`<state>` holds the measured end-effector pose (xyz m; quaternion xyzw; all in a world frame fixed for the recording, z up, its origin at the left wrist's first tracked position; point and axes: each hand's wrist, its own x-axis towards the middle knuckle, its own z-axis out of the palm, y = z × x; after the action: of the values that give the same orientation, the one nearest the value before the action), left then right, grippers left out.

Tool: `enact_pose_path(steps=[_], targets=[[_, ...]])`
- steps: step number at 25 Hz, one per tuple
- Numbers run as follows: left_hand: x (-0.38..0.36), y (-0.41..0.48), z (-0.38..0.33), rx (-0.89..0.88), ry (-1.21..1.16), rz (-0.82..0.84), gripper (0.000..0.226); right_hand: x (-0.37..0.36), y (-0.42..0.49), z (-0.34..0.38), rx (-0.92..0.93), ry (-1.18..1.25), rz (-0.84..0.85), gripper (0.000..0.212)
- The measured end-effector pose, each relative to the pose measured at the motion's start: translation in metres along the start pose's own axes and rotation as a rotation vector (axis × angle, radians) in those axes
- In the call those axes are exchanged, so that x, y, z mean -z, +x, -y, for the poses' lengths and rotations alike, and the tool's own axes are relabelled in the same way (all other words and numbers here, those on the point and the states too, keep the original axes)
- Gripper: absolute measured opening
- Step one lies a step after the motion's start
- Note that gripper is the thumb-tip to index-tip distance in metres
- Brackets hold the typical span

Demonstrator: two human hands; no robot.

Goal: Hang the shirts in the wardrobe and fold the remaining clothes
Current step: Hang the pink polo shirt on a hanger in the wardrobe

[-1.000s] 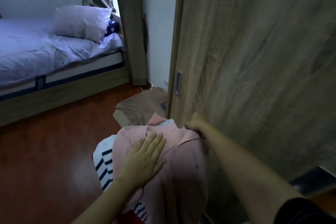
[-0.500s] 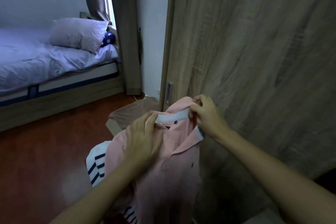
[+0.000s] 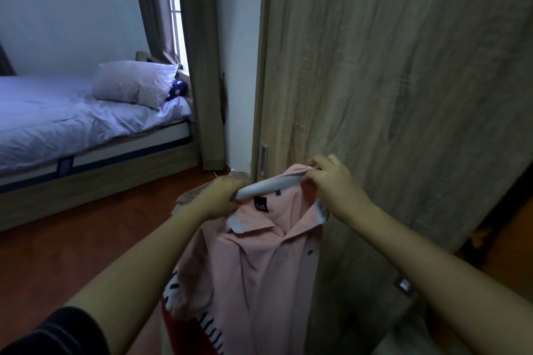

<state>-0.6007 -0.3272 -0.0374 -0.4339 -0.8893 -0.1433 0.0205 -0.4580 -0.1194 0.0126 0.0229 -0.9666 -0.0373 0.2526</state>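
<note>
Far left, a bed [image 3: 57, 115] with a pillow [image 3: 132, 85] stands against the wall, and a curtain [image 3: 202, 66] hangs beside the window. Nearer, over the wooden floor [image 3: 72, 253], the left hand [image 3: 220, 196] is curled round the left end of the collar [image 3: 268, 184] of a pink shirt [image 3: 259, 268]. The shirt hangs in the air between both hands, front facing the person, its dark label [image 3: 261, 204] showing just below the collar band. A striped garment [image 3: 212, 324] peeks out under its lower left edge; what that rests on is hidden. The right hand [image 3: 334, 181] pinches the right end of the collar, so the band is stretched straight between the two grips.

Right of the hands, the wardrobe door [image 3: 389, 81] fills the view, its recessed handle [image 3: 263, 158] just above the collar. A dark gap shows at the far right edge, but the inside cannot be made out.

The step in hand looks like readying this shirt for hanging, neck held open. No hanger is visible, so the next move likely calls for freeing one hand to fetch one, keeping the other grip firm so the shirt does not slip, and then reaching the rail behind that door
</note>
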Motion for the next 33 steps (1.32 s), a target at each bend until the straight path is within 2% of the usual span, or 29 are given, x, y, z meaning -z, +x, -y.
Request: enact_pose_path(steps=[2, 5, 7, 10, 12, 14, 17, 18, 20, 23, 25, 27, 30, 31, 33], targets=[[0.022, -0.017, 0.007, 0.051, 0.179, -0.019, 0.042, 0.015, -0.015, 0.006, 0.041, -0.174, 0.159, 0.023], [0.050, -0.043, 0.001, 0.176, 0.265, 0.009, 0.041, 0.042, -0.034, 0.017, -0.034, -0.223, 0.356, 0.030], [0.070, -0.063, -0.021, 0.203, 0.242, -0.018, 0.039, 0.070, -0.048, 0.024, -0.124, -0.200, 0.339, 0.030], [0.104, -0.091, -0.057, 0.124, 0.147, -0.065, 0.030, 0.119, -0.071, 0.023, -0.284, -0.191, 0.304, 0.031], [0.134, -0.109, -0.080, 0.084, -0.050, -0.092, 0.029, 0.147, -0.087, 0.014, -0.419, -0.140, 0.239, 0.031], [0.151, -0.132, -0.119, -0.035, -0.226, -0.148, 0.026, 0.171, -0.112, 0.008, -0.518, -0.108, 0.198, 0.035], [0.142, -0.151, -0.176, -0.132, -0.097, -0.246, 0.029, 0.189, -0.150, 0.011, -0.665, -0.003, 0.356, 0.056], [0.137, -0.153, -0.191, -0.116, -0.029, -0.255, 0.030, 0.196, -0.162, 0.011, -0.668, 0.003, 0.423, 0.056], [0.134, -0.152, -0.204, -0.061, -0.005, -0.342, 0.028, 0.218, -0.181, 0.005, -0.622, -0.033, 0.482, 0.038], [0.127, -0.153, -0.220, -0.159, -0.076, -0.534, 0.025, 0.261, -0.205, -0.014, -0.694, -0.014, 0.470, 0.022], [0.109, -0.155, -0.242, -0.214, 0.024, -0.495, 0.018, 0.280, -0.224, -0.022, -0.712, 0.001, 0.484, 0.024], [0.100, -0.157, -0.269, -0.106, 0.049, -0.511, 0.019, 0.287, -0.246, -0.025, -0.685, 0.029, 0.522, 0.030], [0.099, -0.150, -0.309, 0.088, -0.035, -0.750, 0.020, 0.290, -0.273, -0.020, -0.642, -0.039, 0.480, 0.032], [0.092, -0.147, -0.324, 0.099, -0.016, -0.730, 0.023, 0.292, -0.281, -0.019, -0.653, -0.041, 0.449, 0.029], [0.064, -0.140, -0.348, 0.021, 0.042, -0.509, 0.027, 0.300, -0.298, -0.022, -0.739, -0.050, 0.425, 0.025]])
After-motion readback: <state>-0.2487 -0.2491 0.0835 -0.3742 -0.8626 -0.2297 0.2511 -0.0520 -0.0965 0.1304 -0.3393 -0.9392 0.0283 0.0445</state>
